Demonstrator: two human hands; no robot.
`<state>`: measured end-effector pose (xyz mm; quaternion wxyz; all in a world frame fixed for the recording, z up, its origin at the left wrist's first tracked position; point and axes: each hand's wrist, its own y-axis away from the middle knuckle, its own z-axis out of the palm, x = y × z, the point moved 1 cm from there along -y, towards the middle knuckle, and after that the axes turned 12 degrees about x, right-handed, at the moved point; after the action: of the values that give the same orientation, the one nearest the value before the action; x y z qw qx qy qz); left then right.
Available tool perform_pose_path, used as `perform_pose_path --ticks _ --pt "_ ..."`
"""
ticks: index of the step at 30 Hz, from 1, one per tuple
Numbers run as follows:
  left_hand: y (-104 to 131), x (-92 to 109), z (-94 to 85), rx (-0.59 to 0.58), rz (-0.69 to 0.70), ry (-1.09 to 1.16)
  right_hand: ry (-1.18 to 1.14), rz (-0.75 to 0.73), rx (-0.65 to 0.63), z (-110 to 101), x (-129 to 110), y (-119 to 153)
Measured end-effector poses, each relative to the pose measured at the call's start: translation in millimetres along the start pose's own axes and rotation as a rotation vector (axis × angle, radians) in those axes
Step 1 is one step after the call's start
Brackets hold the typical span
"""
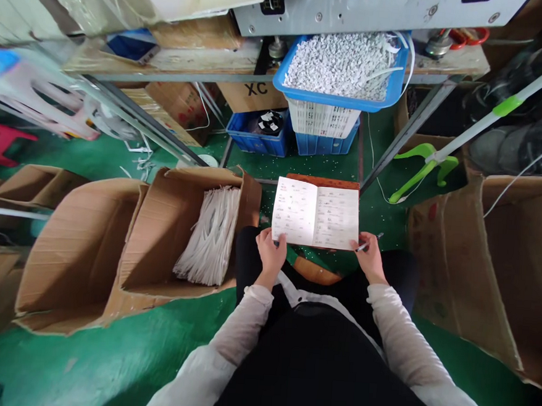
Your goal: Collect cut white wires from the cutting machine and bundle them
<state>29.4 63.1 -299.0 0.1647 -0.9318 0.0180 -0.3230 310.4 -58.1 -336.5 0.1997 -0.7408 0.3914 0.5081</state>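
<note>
An open notebook (315, 213) with rows of handwriting on both white pages lies in front of me, over my lap. My left hand (271, 250) grips its lower left corner, fingers closed with the thumb on the page. At the lower right corner, my right hand (368, 256) pinches the page edge and also holds a pen (369, 242) that points to the upper right. Beneath the notebook, part of a reddish-brown board (328, 181) shows along its upper edge.
To my left, an open carton (186, 178) holds a bundle of white strips (210, 236). Another carton (484, 273) stands at right. Ahead, a blue tray (336, 100) full of small white pieces sits below a metal machine (358, 11). A green-footed stand (426, 164) rises at right.
</note>
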Motion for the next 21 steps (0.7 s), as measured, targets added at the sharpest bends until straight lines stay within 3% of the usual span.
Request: perform_pose_path --ticks 21 --pt "-1 -18 1.5 -0.016 -0.070 0.098 -0.003 0.031 -0.032 -5 5 0"
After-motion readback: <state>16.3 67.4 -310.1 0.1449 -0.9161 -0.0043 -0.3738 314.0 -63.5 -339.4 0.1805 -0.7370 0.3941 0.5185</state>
